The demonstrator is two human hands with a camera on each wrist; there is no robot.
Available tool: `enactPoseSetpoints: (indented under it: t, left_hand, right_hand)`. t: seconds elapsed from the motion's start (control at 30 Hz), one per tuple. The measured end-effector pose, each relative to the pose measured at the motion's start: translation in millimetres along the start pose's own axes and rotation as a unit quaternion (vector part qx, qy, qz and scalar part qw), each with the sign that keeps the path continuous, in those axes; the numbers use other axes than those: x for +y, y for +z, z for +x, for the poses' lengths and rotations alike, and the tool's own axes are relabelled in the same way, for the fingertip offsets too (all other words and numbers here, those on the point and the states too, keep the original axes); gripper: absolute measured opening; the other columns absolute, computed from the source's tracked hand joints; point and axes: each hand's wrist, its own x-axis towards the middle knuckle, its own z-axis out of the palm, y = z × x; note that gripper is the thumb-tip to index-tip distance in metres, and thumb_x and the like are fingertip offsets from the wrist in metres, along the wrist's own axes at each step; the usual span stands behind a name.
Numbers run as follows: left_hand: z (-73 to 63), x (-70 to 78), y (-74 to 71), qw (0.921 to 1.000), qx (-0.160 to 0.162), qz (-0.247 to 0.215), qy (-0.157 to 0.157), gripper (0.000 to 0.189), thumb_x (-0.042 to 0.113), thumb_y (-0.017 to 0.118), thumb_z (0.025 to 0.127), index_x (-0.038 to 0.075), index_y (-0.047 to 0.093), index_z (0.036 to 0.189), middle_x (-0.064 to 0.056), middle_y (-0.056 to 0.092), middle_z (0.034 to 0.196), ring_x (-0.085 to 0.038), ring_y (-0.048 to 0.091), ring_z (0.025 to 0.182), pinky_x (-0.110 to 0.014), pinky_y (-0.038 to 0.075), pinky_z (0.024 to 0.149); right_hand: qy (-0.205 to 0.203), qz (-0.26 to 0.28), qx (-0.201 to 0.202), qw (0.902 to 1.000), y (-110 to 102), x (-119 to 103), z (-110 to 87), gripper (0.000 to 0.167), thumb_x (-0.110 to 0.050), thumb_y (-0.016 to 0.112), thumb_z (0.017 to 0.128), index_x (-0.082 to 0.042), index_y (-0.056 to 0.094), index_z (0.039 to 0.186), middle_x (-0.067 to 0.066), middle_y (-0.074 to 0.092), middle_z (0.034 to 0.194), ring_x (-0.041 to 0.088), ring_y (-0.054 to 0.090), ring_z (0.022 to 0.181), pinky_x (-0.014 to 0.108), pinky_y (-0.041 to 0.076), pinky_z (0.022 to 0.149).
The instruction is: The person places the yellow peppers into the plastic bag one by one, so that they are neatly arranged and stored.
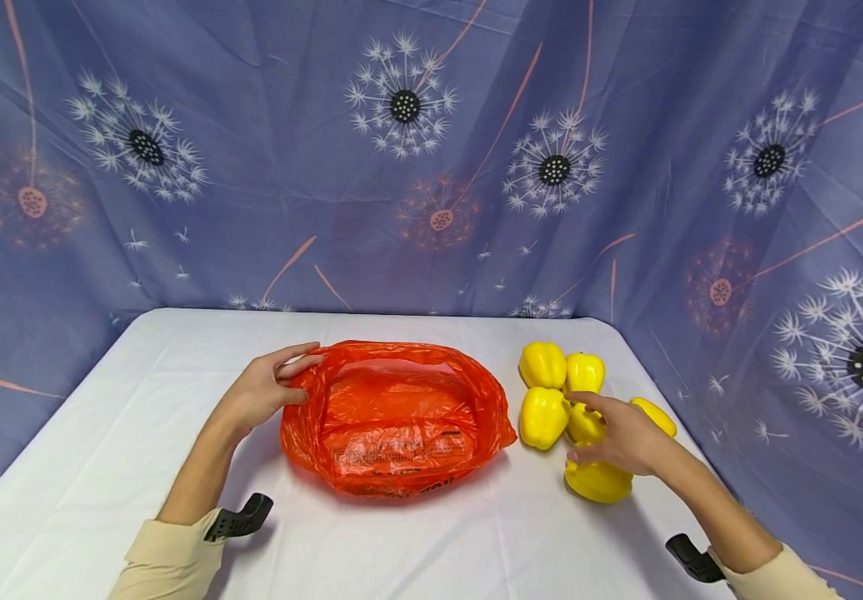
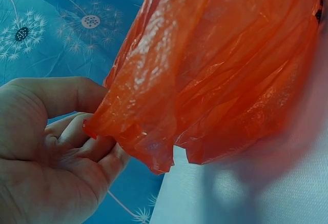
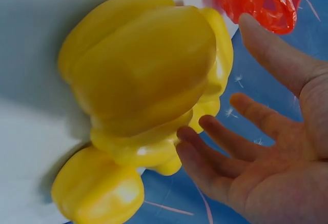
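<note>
A red plastic bag (image 1: pixel 401 400) lies on the white table with its mouth spread wide and dark print showing inside. My left hand (image 1: pixel 266 387) holds the bag's left rim; in the left wrist view the thumb and fingertips are partly hidden by the red plastic (image 2: pixel 154 80). Several yellow bell peppers (image 1: pixel 544 417) are grouped to the right of the bag. Over this group is my right hand (image 1: pixel 619 433), its fingers spread and nothing gripped. The right wrist view has the fingertips right beside the nearest bell pepper (image 3: pixel 143 65), with the palm bare.
The white tablecloth (image 1: pixel 371 550) covers the table. A purple-blue curtain with dandelion prints (image 1: pixel 289 167) hangs behind and along both sides. One bell pepper (image 1: pixel 654 417) lies near the table's right edge. Black wrist mounts (image 1: pixel 240 518) sit on both sleeves.
</note>
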Motion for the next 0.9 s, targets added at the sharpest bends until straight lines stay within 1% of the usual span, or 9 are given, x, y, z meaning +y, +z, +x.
enactPoseSetpoints:
  t: [0.17,0.27,0.37,0.5,0.63,0.73,0.9]
  left_hand:
    - [-0.1,-0.8,-0.6,1.0,0.0,0.002,0.002,0.079,-0.013,0.06,0.081,0.004,0.04,0.155,-0.022,0.054,0.147,-0.036,0.041,0.144,-0.019,0.05,0.075]
    - [-0.1,-1.2,-0.6,1.0,0.0,0.006,0.003,0.079,-0.013,0.06,0.08,0.005,0.041,0.155,-0.021,0.054,0.147,-0.035,0.042,0.144,-0.019,0.049,0.075]
    - [0.2,-1.4,-0.4,1.0,0.0,0.008,0.0,0.079,-0.012,0.06,0.08,0.005,0.04,0.155,-0.021,0.054,0.147,-0.035,0.041,0.144,-0.019,0.049,0.073]
    - [0.4,-0.9,0.0,0.9999,0.001,0.01,-0.002,0.08,-0.013,0.06,0.08,0.006,0.04,0.156,-0.021,0.054,0.147,-0.035,0.04,0.145,-0.02,0.048,0.07]
    - [-0.2,-0.1,0.3,0.9999,0.004,0.012,-0.004,0.08,-0.013,0.059,0.08,0.007,0.04,0.156,-0.021,0.055,0.146,-0.034,0.04,0.146,-0.021,0.046,0.067]
    - [-0.3,-0.1,0.2,0.9999,0.005,0.011,-0.006,0.08,-0.014,0.058,0.08,0.006,0.04,0.156,-0.021,0.055,0.147,-0.034,0.039,0.146,-0.022,0.045,0.066]
    - [0.8,-0.7,0.6,0.9999,0.004,0.008,-0.005,0.08,-0.014,0.057,0.08,0.006,0.04,0.156,-0.022,0.055,0.147,-0.034,0.039,0.145,-0.022,0.045,0.065]
  right_hand:
    - [-0.014,-0.02,-0.008,0.9997,-1.9,5.9,-7.3,0.086,-0.035,0.091,0.071,-0.007,0.053,0.143,0.026,0.065,0.127,0.043,0.062,0.11,0.056,0.052,0.086]
    - [-0.014,-0.024,-0.012,0.9995,-2.6,10.1,-10.9,0.085,-0.035,0.092,0.069,-0.009,0.055,0.141,0.023,0.066,0.124,0.037,0.062,0.104,0.051,0.054,0.082]
    - [-0.012,-0.025,-0.02,0.9994,-3.4,13.3,-13.9,0.086,-0.035,0.093,0.067,-0.011,0.056,0.14,0.02,0.066,0.12,0.033,0.061,0.101,0.047,0.053,0.08]
    - [-0.019,-0.022,-0.027,0.9992,-3.1,16.3,-16.3,0.084,-0.033,0.093,0.066,-0.011,0.057,0.139,0.016,0.066,0.115,0.027,0.059,0.097,0.041,0.05,0.077]
    - [-0.028,-0.015,-0.031,0.999,-3.0,19.0,-17.3,0.082,-0.03,0.094,0.066,-0.009,0.058,0.137,0.009,0.065,0.106,0.023,0.056,0.091,0.036,0.047,0.074]
    - [-0.032,-0.008,-0.038,0.9987,-3.3,20.8,-18.1,0.081,-0.028,0.094,0.065,-0.009,0.059,0.136,0.006,0.063,0.1,0.021,0.055,0.089,0.035,0.046,0.072]
    - [-0.014,0.004,-0.063,0.9979,-3.0,23.1,-18.3,0.081,-0.026,0.094,0.065,-0.01,0.06,0.136,0.005,0.062,0.098,0.02,0.054,0.09,0.036,0.046,0.074]
